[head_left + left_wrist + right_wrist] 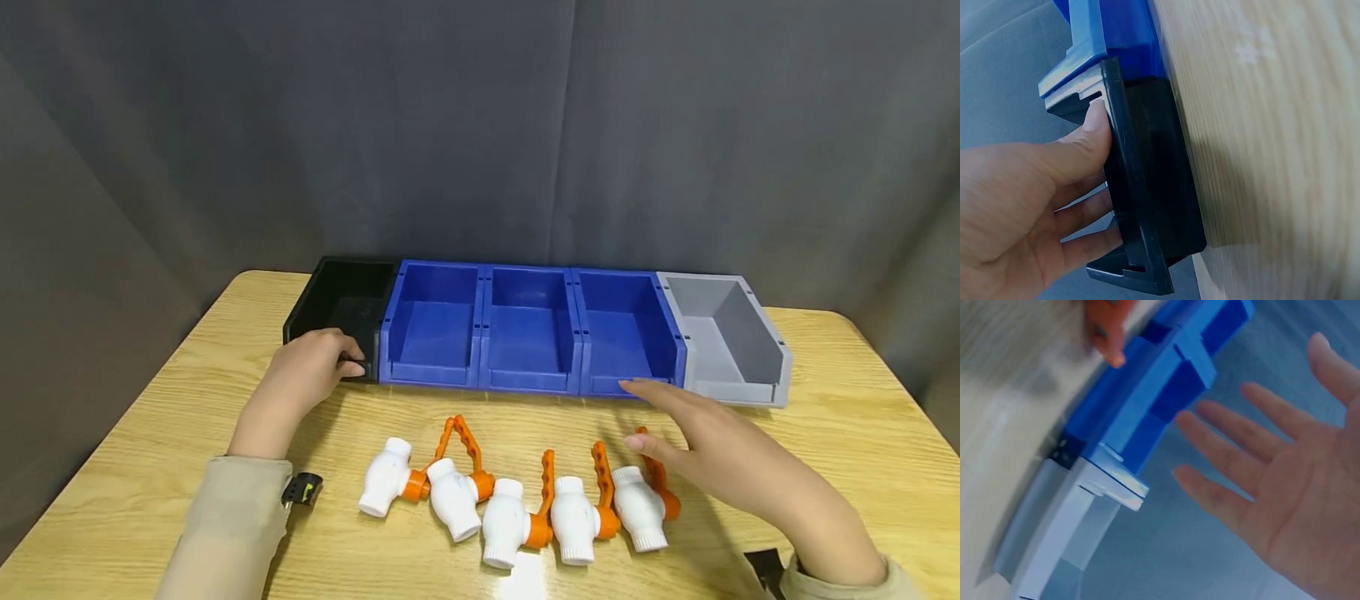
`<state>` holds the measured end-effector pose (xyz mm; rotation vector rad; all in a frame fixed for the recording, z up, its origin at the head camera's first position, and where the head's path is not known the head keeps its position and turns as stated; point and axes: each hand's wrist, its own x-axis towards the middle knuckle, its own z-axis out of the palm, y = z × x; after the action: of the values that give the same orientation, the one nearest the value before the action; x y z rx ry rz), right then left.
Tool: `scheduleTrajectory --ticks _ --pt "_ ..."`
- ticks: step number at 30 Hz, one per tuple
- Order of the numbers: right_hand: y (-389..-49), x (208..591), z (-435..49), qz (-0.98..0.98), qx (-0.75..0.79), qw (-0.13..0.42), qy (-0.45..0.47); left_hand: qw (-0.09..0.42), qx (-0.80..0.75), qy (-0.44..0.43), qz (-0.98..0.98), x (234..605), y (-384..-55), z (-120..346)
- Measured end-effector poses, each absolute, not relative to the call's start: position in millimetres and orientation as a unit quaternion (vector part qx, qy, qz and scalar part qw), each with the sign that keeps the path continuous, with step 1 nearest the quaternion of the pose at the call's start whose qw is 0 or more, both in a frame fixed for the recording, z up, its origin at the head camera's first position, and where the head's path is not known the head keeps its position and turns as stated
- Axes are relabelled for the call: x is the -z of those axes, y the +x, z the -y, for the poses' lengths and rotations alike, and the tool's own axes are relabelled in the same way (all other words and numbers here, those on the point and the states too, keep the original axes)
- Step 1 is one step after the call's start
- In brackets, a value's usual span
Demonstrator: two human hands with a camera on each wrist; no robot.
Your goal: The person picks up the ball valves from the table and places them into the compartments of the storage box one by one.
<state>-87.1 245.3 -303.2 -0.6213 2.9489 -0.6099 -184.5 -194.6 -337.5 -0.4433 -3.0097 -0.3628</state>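
At the left end of the row, my left hand (313,367) grips the front lip of a black storage bin (352,292). In the left wrist view the thumb (1094,122) lies on the bin's edge and the other fingers reach over its lip. My right hand (712,433) is held with fingers spread, holding nothing, in front of the right blue bin (626,325). Below and left of it lies a white ball valve (639,508) with an orange handle. Several more such valves, among them a leftmost one (386,479), lie in a row on the table.
Between the black bin and a grey bin (738,392) stand blue bins, including a left one (431,375) and a middle one (528,382). All sit side by side on the wooden table (187,433). A dark grey curtain (480,125) hangs behind.
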Motion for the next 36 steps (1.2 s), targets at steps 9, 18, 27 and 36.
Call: scheduleTrajectory --ticks 9,18,27,36 --pt "-76 295 -242 -0.962 0.178 0.071 -0.196 0.058 0.113 -0.147 0.981 335 -185 196" --pt "-78 306 -228 -0.957 0.173 0.134 -0.193 0.063 0.111 -0.146 0.981 334 -189 205" --pt "-75 312 -223 -0.955 0.148 0.122 -0.225 0.047 0.152 -0.132 0.978 342 -183 208" --pt "-65 322 -215 -0.955 0.152 0.186 -0.171 0.070 0.126 -0.126 0.982 342 -178 195"
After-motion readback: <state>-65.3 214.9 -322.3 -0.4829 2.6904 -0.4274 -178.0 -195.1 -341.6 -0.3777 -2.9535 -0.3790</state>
